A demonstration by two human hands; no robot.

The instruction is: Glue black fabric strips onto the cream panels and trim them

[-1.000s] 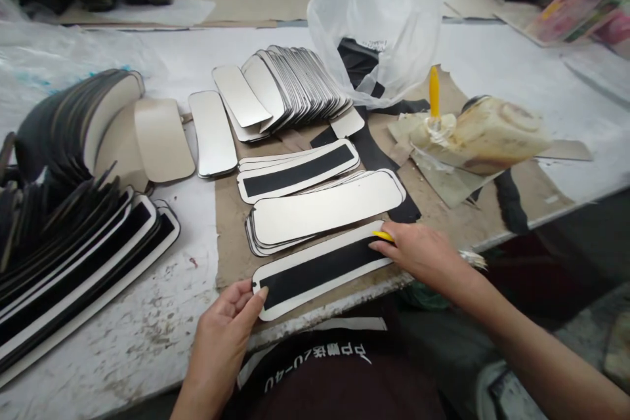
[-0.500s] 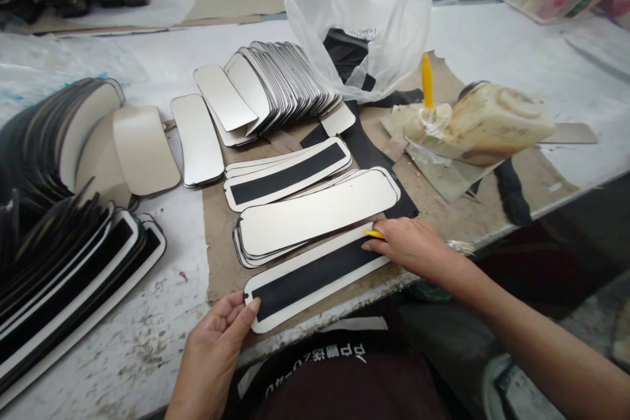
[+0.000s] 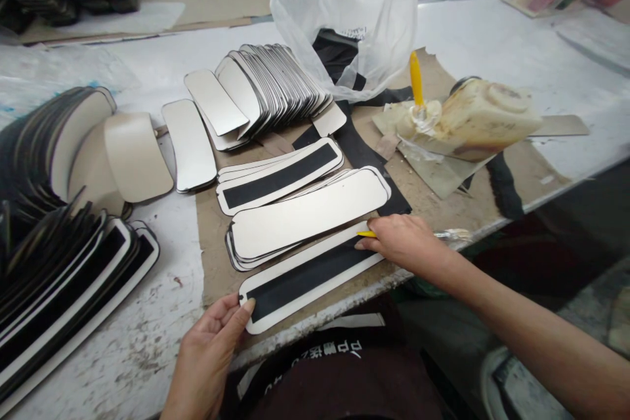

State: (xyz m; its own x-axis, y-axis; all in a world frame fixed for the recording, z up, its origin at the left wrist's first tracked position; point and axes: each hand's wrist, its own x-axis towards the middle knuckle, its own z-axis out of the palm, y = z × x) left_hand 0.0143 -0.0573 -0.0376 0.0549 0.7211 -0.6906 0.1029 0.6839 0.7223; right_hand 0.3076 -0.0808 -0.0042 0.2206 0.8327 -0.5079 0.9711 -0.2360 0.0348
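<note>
At the table's near edge lies a long white panel with a black strip down its middle. My left hand pinches its left end, thumb on top. Over the right end rests my right hand, closed around a yellow-handled brush. The brush's bristle end sticks out past the wrist side; my fingers touch the panel too. Just beyond lies a small stack of plain white panels, and behind that another stack topped by a black-striped panel.
A fanned row of white pieces stands farther back beside a clear plastic bag. On the right, a glue-stained container lies on its side with a second yellow brush. More striped panels are piled at left.
The view has shifted slightly, so most things appear a little further left. Both hands keep their hold on the panel, and more of the brush's bristle end shows.
</note>
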